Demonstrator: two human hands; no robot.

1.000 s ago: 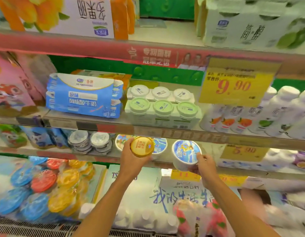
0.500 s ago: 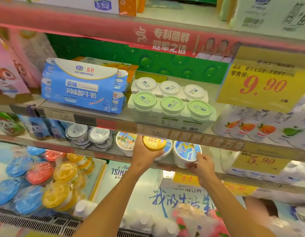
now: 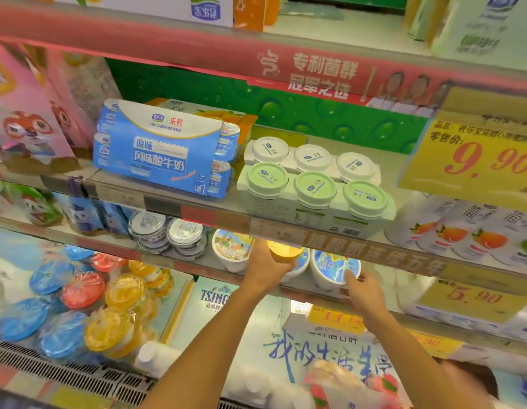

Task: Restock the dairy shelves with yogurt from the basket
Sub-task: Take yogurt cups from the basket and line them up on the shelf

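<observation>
My left hand grips a yellow-lidded yogurt cup and holds it over the lower dairy shelf, on top of a blue-lidded tub partly hidden behind it. Just to the right, my right hand touches the rim of a blue-lidded yogurt tub standing at the shelf's front edge, its fingers extended. Another tub with a picture lid stands left of my left hand. No basket is in view.
Stacked clear-lidded cups sit further left on the same shelf. Above are a blue multipack and a green-lidded six-pack. Yellow price cards hang at the right. Bagged coloured cups fill the bottom left.
My left hand has carried the yellow-lidded cup up and forward under the shelf edge. My right hand has let the blue-lidded tub stand on the shelf and eased its grip.
</observation>
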